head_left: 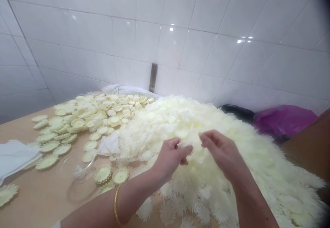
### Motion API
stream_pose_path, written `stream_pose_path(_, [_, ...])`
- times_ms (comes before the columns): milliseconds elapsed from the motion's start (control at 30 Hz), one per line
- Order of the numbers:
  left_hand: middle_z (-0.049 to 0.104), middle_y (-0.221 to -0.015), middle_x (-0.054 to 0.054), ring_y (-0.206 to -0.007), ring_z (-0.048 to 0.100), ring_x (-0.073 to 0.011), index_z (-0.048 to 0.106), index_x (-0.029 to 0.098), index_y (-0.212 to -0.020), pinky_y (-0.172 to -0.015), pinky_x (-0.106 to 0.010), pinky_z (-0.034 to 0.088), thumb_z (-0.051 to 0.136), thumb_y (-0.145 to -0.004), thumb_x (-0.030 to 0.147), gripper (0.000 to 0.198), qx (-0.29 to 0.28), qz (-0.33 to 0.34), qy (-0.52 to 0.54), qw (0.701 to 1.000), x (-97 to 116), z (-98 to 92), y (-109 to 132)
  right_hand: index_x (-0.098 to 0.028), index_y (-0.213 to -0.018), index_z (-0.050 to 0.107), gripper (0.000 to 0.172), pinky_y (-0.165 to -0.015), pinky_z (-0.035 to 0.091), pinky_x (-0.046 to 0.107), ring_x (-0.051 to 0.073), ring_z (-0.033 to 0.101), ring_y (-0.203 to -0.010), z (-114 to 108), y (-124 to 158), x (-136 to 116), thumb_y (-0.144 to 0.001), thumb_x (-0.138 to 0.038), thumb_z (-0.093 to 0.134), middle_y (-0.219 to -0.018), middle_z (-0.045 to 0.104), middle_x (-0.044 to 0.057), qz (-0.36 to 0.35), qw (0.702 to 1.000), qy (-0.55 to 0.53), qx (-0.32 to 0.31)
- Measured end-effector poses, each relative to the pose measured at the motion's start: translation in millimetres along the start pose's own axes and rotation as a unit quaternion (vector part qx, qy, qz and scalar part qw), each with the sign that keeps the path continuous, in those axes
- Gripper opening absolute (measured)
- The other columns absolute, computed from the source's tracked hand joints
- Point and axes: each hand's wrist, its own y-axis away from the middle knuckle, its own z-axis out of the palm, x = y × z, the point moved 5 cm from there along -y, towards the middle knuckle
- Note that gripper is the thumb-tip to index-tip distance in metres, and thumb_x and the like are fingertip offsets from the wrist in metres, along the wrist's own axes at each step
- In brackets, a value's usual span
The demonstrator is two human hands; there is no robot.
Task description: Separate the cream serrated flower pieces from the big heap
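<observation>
On the flat tan tabletop (38,200) before you, round pale-yellow scalloped discs (77,122) lie left of the broad pale-yellow heap of thin fringed pieces (196,118); behind the heap, to your right, sits a magenta plastic bag (286,120).

Up on the white tiled wall (85,32), small bright glints are thrown back; a narrow dark strip (153,78) is set against it, near upright. Rightward, purple plastic (285,120) is seen, flanked by a black bundle (238,113). Far left, a white sheet (17,156) is spotted!
</observation>
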Motion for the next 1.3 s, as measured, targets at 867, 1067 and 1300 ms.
stream_pose_path(867, [0.036, -0.043, 0.005, -0.045, 0.046, -0.0088, 0.039, 0.017, -0.051, -0.054, -0.023, 0.041, 0.05, -0.078, 0.042, 0.038, 0.026, 0.07, 0.009, 0.997, 17.2, 15.2, 13.5, -0.019, -0.058, 0.04, 0.035, -0.05, 0.032, 0.022, 0.011, 0.044, -0.048, 8.9, 9.9, -1.4, -0.086, -0.041, 0.039, -0.052, 0.049, -0.002, 0.017, 0.979, 0.06, 0.194])
stream_pose_path(1067, [0.035, -0.043, 0.004, -0.045, 0.046, -0.0094, 0.037, 0.017, -0.05, -0.053, -0.023, 0.041, 0.049, -0.078, 0.041, 0.038, 0.038, 0.065, 0.025, 0.997, 15.8, 20.5, 12.9, -0.02, -0.056, 0.037, 0.039, -0.046, 0.031, 0.023, 0.012, 0.041, -0.044, 10.1, 10.1, -0.5, -0.086, -0.046, 0.036, -0.049, 0.047, -0.002, 0.027, 0.977, 0.078, 0.197])
stream_pose_path(1300, [0.026, -0.042, 0.005, -0.041, 0.033, -0.007, 0.031, 0.018, -0.046, -0.045, -0.022, 0.037, 0.055, -0.073, 0.04, 0.042, 0.048, 0.09, 0.007, 0.995, 32.8, 23.4, 25.5, -0.02, -0.056, 0.041, 0.039, -0.047, 0.034, 0.024, 0.014, 0.047, -0.046, 0.4, 7.1, 7.6, -0.084, -0.047, 0.036, -0.05, 0.053, 0.0, 0.031, 0.971, 0.085, 0.22])
